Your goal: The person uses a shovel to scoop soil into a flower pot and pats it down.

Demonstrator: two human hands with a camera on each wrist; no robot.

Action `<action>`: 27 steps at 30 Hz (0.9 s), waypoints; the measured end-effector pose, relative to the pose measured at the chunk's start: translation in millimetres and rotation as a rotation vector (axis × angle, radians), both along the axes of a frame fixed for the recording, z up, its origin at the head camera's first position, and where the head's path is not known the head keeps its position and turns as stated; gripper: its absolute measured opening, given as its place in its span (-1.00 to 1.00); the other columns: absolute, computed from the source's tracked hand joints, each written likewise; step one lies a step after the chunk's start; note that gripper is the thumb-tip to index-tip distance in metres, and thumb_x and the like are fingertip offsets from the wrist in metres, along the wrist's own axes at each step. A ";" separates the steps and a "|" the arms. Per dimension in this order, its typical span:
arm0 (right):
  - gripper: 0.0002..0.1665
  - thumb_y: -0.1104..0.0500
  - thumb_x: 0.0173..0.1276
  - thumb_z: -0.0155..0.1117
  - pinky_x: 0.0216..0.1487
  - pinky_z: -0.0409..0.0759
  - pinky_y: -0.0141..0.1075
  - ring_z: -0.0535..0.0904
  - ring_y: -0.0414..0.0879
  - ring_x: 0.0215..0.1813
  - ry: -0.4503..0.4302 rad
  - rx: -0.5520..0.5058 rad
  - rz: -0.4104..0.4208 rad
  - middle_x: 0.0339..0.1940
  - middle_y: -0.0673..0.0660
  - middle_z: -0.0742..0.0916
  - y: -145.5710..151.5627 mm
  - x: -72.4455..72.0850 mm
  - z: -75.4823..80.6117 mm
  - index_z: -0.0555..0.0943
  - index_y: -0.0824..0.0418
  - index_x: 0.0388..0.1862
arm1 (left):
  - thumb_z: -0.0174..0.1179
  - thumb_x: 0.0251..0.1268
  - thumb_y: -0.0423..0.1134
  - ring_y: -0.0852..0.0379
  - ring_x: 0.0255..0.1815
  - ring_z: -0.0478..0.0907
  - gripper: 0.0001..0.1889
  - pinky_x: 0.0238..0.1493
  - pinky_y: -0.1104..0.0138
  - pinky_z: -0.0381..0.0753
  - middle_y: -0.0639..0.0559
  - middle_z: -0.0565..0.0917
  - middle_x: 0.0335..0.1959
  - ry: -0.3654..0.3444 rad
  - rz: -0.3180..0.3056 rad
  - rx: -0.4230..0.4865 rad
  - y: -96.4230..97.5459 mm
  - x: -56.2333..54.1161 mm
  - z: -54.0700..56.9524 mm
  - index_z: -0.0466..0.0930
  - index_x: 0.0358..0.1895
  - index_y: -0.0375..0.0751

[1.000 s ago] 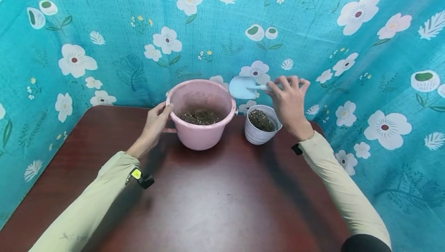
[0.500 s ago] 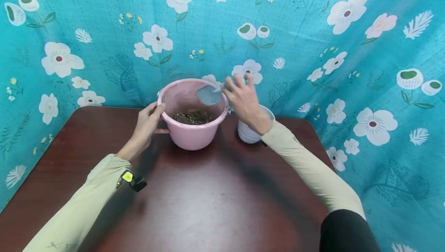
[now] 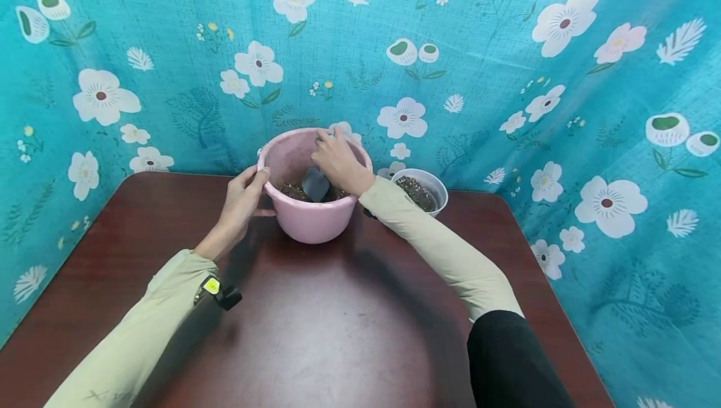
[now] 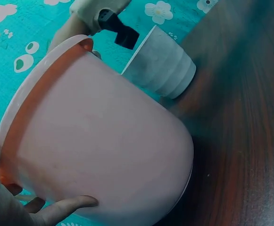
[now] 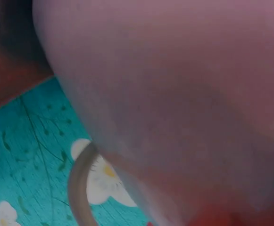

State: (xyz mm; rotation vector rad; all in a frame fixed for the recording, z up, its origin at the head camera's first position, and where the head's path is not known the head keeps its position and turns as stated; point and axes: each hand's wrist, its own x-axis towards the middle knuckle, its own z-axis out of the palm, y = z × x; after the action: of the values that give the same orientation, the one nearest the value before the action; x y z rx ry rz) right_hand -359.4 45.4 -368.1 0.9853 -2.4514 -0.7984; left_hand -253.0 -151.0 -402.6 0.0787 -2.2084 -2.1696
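Observation:
A pink bucket (image 3: 313,223) with dark soil inside stands near the back of the table. My left hand (image 3: 241,203) grips its rim at the left, thumb on top; the left wrist view shows fingers spread along the bucket's side. Reaching over the right rim, my right hand (image 3: 340,161) holds a small trowel whose blade (image 3: 315,184) points down at the soil; the fingers hide its handle. To the right, a white pot (image 3: 438,190) holds soil, its lower part hidden behind the right forearm. In the right wrist view the bucket wall (image 5: 165,84) fills most of the picture.
The dark red-brown table (image 3: 338,320) reaches back to a teal flowered curtain (image 3: 479,39), which hangs behind and along both sides. In the left wrist view the white pot (image 4: 162,66) stands just beyond the bucket.
My right hand has carried the trowel left from above the white pot, over the bucket's rim and down into the bucket, its blade tipping downward. The left hand keeps its hold on the rim.

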 end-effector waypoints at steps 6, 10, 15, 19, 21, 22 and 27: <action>-0.89 0.11 0.44 0.42 0.14 0.54 -0.01 0.48 0.08 0.23 -0.120 -0.098 -0.015 -0.01 0.17 0.79 0.7 -9.5 -1.6 0.81 0.09 -0.16 | -0.01 0.63 0.00 0.18 -0.08 0.44 -0.38 -0.30 0.13 0.90 -0.09 0.44 0.01 0.010 0.008 -0.002 -0.4 -0.3 1.4 0.31 0.57 -0.29; -0.90 0.17 0.42 0.43 0.18 0.51 0.01 0.49 0.11 0.26 -0.215 -0.220 -0.001 -0.03 0.20 0.79 2.9 -11.3 -1.3 0.81 0.17 -0.18 | -0.02 0.64 0.00 0.19 -0.08 0.43 -0.37 -0.29 0.13 0.90 -0.17 0.44 0.10 0.015 0.007 -0.005 -0.6 -0.4 0.2 0.28 0.59 -0.28; -0.75 0.09 0.40 0.49 0.40 0.43 0.04 0.48 0.10 0.27 -0.336 -0.267 0.011 -0.01 0.18 0.79 5.3 -8.4 0.2 0.78 0.21 -0.06 | -0.04 0.65 0.01 0.20 -0.06 0.50 -0.37 -0.28 0.13 0.90 -0.34 0.40 0.29 0.024 0.004 -0.013 -0.6 0.9 -1.4 0.26 0.60 -0.26; -0.69 0.07 0.36 0.54 0.38 0.45 0.03 0.46 0.07 0.19 -0.483 -0.300 0.016 -0.07 0.13 0.81 9.3 -3.8 -1.6 0.79 0.22 -0.03 | -0.04 0.65 0.01 0.20 -0.05 0.51 -0.38 -0.32 0.18 0.90 -0.32 0.40 0.27 0.016 0.004 -0.014 2.1 2.1 -3.0 0.28 0.60 -0.25; -0.70 0.09 0.33 0.56 0.34 0.46 0.02 0.45 0.05 0.15 -0.546 -0.320 0.018 -0.10 0.11 0.82 11.9 -2.1 -1.8 0.81 0.20 -0.03 | -0.03 0.65 0.02 0.19 -0.06 0.50 -0.38 -0.35 0.21 0.90 -0.29 0.41 0.24 0.011 0.008 -0.007 4.1 2.1 -3.7 0.29 0.59 -0.26; -0.71 0.10 0.32 0.57 0.32 0.47 0.02 0.45 0.04 0.14 -0.571 -0.328 0.023 -0.11 0.09 0.82 13.1 -1.7 -1.7 0.82 0.19 -0.03 | -0.03 0.65 0.02 0.20 -0.06 0.50 -0.38 -0.36 0.21 0.89 -0.27 0.42 0.23 0.008 0.012 -0.006 5.0 2.2 -3.8 0.30 0.59 -0.25; -0.73 0.10 0.30 0.58 0.34 0.45 0.01 0.43 0.00 0.15 -0.633 -0.361 0.082 -0.07 0.03 0.83 19.1 -4.7 0.1 0.84 0.14 -0.05 | -0.02 0.64 0.02 0.21 -0.08 0.50 -0.38 -0.36 0.21 0.89 -0.23 0.43 0.20 0.010 0.031 0.000 6.9 3.2 -3.8 0.30 0.59 -0.25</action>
State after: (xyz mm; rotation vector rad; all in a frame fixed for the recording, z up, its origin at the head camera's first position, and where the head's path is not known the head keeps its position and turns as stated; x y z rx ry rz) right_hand -364.1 64.5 -368.0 1.3256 -2.8917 0.0160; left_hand -249.8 -144.1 -406.4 0.1015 -2.1870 -2.1497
